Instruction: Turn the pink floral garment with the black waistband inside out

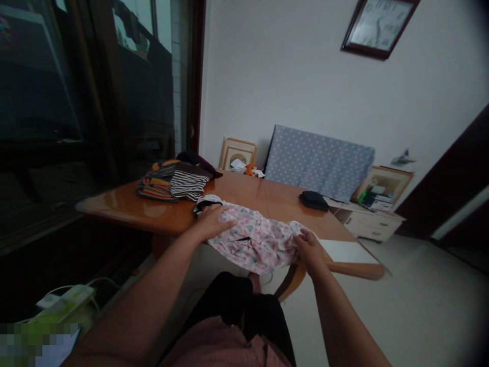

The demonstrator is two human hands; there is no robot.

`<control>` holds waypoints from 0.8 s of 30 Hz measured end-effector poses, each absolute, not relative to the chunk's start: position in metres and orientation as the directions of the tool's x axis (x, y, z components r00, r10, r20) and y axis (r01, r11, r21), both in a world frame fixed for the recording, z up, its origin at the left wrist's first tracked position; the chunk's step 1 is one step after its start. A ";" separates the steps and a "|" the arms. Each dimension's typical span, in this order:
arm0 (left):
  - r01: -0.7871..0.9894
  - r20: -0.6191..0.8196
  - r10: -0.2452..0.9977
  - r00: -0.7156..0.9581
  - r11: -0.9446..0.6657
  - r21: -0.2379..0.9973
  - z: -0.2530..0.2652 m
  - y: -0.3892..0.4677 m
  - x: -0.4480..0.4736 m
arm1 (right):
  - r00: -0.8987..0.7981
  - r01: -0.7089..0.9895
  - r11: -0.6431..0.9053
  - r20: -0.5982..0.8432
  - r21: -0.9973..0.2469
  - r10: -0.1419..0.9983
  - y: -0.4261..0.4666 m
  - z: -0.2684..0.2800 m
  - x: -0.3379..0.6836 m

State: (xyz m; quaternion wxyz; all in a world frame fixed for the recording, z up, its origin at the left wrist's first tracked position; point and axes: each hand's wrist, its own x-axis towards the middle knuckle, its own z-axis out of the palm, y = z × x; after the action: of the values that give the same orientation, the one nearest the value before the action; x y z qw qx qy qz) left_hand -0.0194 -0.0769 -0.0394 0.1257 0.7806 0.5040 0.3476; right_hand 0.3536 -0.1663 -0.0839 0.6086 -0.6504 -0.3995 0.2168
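Two bare hands work a pink floral-print cotton garment (254, 239) that lies at the near edge of a glossy reddish-brown wooden table (244, 191). Left hand (214, 220), at the cloth's nine o'clock end, lies flat with fingers spread, palm pressing the fabric down on the tabletop. Right hand (310, 250), at the four o'clock end, is curled, fingers and thumb pinching a bunched fold of the same cloth where it hangs over the table's edge.

At eleven o'clock from the garment, just beside its far tip, sits a heap of folded clothes: a black-and-white striped knit top (188, 184) resting on a rainbow-striped fabric piece (156, 184), with a dark maroon cloth (198, 160) behind. At two o'clock, well apart, lies a small flat black fabric pouch (313, 200); it looks zipped or folded over, so its contents cannot be told.

Beyond the table, at twelve o'clock, a blue-grey polka-dot cover (319, 163) is draped over a bulky shape. A low white drawer cabinet (369, 221) stands at three o'clock, drawers closed, with papers and a framed picture (385, 184) on top. A dark-framed wall clock (376, 25) hangs high at one o'clock.
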 end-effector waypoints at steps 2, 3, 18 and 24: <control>0.654 0.372 0.846 0.382 -0.532 0.539 -0.045 -0.081 -0.017 | 0.565 0.272 0.052 0.204 -0.961 0.800 -0.164 -0.085 0.352; 0.626 0.371 0.837 0.403 -0.548 0.555 -0.046 -0.082 -0.016 | 0.549 0.288 0.051 0.208 -0.956 0.810 -0.163 -0.086 0.351; -0.063 0.196 0.880 -0.433 -0.247 0.967 -0.024 -0.053 -0.046 | 0.588 0.467 0.041 0.345 -0.883 0.732 -0.162 -0.090 0.360; 0.498 0.545 0.698 -0.465 -0.303 0.813 -0.025 -0.078 -0.025 | 0.673 0.562 -0.082 0.398 -0.823 0.623 -0.160 -0.083 0.369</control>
State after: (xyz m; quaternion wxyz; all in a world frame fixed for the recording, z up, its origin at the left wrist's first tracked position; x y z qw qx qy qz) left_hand -0.0249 -0.0777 -0.0247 0.0800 0.5111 0.5849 0.6247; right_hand 0.3688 -0.1600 -0.0833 0.5444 -0.7350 -0.4032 0.0281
